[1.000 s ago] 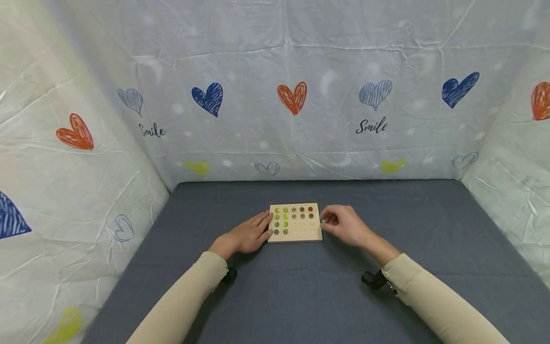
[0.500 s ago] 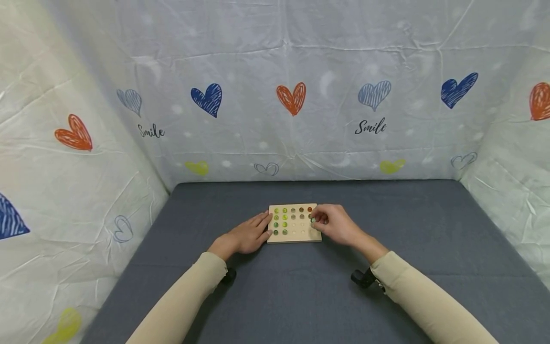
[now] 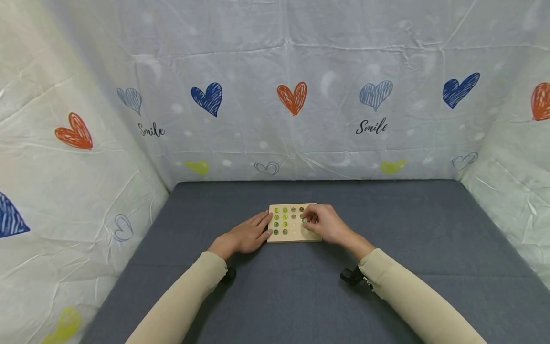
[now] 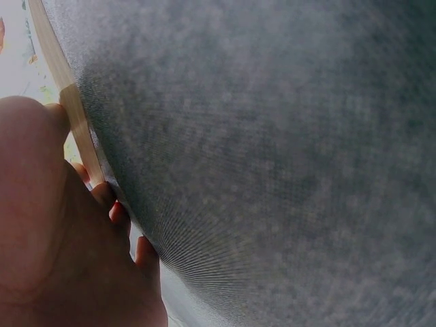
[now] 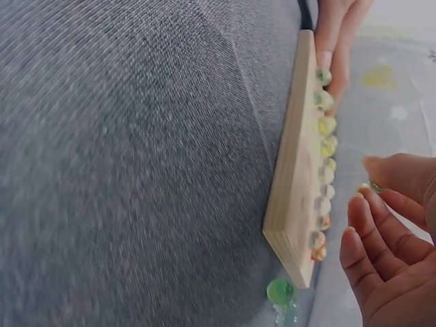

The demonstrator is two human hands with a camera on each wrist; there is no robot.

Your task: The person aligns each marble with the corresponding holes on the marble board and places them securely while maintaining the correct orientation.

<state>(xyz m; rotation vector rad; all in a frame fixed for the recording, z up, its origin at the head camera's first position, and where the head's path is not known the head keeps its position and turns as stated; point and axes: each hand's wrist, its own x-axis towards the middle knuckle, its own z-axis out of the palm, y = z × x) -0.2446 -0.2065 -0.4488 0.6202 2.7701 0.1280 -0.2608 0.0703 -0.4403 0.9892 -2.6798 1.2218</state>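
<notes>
Marble (image 3: 304, 220) pinched over the wooden board (image 3: 296, 238)
Head view: the right hand's (image 3: 328, 223) narrow grip holds it above the board's right half; lowering squarely into a free hollow (image 3: 294, 231) seems best. Left wrist view: the unclenched left hand (image 4: 75, 225) touches the board's left edge. Right wrist view: bent fingers (image 5: 373, 240); a green marble (image 5: 280, 291) off the board's right end.
</notes>
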